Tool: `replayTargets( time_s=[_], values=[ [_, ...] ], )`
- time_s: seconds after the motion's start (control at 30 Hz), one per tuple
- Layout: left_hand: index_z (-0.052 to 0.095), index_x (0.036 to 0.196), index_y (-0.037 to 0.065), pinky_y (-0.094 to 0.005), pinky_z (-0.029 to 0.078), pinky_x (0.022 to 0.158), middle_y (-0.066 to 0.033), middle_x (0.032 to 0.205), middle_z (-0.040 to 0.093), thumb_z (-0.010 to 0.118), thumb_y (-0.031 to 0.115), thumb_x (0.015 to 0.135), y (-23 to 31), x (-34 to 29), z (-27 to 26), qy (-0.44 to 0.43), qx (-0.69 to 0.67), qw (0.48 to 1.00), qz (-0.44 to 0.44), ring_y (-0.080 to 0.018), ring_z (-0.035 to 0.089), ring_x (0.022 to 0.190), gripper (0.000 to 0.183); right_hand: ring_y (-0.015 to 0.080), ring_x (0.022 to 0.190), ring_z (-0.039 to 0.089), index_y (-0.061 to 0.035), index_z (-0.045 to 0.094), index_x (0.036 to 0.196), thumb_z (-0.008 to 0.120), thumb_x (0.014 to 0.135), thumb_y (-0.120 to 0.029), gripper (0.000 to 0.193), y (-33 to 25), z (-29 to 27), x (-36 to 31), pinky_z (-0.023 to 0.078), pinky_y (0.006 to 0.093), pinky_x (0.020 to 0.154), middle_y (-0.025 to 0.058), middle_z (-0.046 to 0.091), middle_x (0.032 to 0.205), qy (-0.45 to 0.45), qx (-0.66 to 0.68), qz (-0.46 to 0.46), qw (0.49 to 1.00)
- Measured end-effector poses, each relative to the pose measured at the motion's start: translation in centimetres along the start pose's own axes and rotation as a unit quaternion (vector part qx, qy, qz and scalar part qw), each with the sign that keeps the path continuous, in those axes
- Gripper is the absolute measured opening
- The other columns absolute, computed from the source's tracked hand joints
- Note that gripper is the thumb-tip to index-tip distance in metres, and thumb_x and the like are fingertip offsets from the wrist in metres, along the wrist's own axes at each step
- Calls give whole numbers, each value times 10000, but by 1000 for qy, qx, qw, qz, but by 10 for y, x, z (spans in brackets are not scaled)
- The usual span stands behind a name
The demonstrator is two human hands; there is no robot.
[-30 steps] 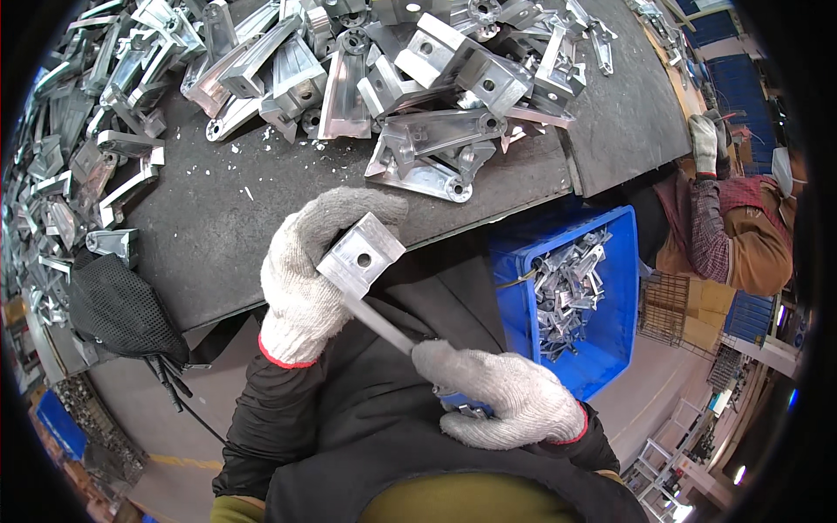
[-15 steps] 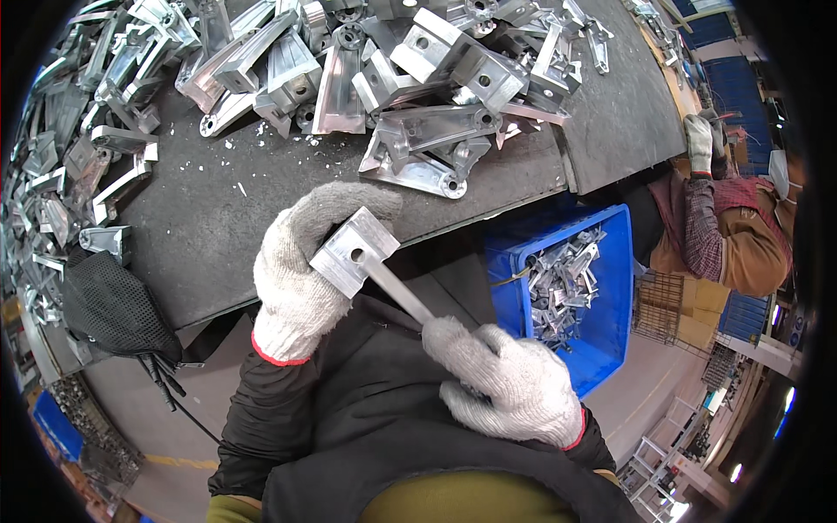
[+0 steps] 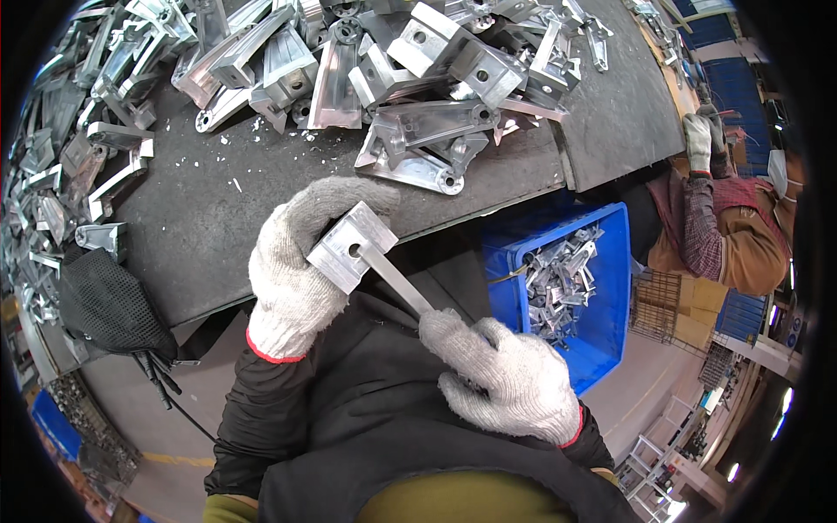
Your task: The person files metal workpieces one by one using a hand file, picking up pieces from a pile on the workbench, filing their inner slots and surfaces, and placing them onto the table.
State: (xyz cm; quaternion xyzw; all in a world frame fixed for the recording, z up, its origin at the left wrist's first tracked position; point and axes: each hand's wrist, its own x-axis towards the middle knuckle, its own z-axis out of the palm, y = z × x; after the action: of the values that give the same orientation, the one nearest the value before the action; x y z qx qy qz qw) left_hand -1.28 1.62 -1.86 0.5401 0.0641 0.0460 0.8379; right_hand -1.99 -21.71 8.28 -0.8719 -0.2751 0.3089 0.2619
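My left hand (image 3: 301, 257), in a white-and-grey knit glove, is closed around a silver metal bracket (image 3: 347, 253). A block-shaped end with a round hole faces up; the rest of the bracket is hidden by the glove. My right hand (image 3: 510, 379), gloved the same way, grips a narrow, flat metal file (image 3: 397, 283), its index finger stretched along it. The file's handle end is hidden in the glove. Its far end meets the block at the hole; whether it goes inside, I cannot tell. Both hands are in front of the workbench edge.
Many metal brackets (image 3: 427, 126) lie heaped on the dark workbench (image 3: 218, 192), with metal chips among them. A blue bin (image 3: 615, 305) holding small metal parts stands right of my lap. A black mesh bag (image 3: 113, 301) hangs at the left edge. A co-worker (image 3: 737, 218) sits at right.
My hands, the bracket and the file keep nearly the same pose. The whole view has shifted slightly, and the file's end still sits at the hole.
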Motion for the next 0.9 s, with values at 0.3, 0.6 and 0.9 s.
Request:
replayTargets(
  time_s=[0.3, 0.6, 0.9],
  values=[
    [641, 1219, -80, -337, 573, 926, -151, 1139, 712, 669, -34, 887, 17, 9, 15, 23, 14, 999, -37, -219, 700, 1031, 336, 313, 628, 677, -206, 706, 1300, 798, 742, -139, 569, -8, 2, 3, 553, 413, 544, 117, 653, 861, 111, -118, -8, 987],
    [685, 1150, -49, -293, 557, 887, -108, 1064, 731, 639, -32, 889, 15, 15, 20, 32, 33, 998, -45, -165, 693, 989, 266, 179, 641, 631, -349, 733, 1261, 721, 766, -86, 560, -9, 10, 6, 556, 333, 514, -18, 723, 955, 121, -302, 37, 945],
    [696, 1140, -34, -294, 558, 880, -100, 1040, 742, 631, -23, 887, 17, 17, 19, 26, 90, 995, -41, -157, 696, 972, 262, 197, 589, 616, -359, 746, 1237, 752, 750, -116, 544, -11, 13, 6, 545, 334, 490, -6, 690, 890, 142, -332, 37, 932]
  ],
)
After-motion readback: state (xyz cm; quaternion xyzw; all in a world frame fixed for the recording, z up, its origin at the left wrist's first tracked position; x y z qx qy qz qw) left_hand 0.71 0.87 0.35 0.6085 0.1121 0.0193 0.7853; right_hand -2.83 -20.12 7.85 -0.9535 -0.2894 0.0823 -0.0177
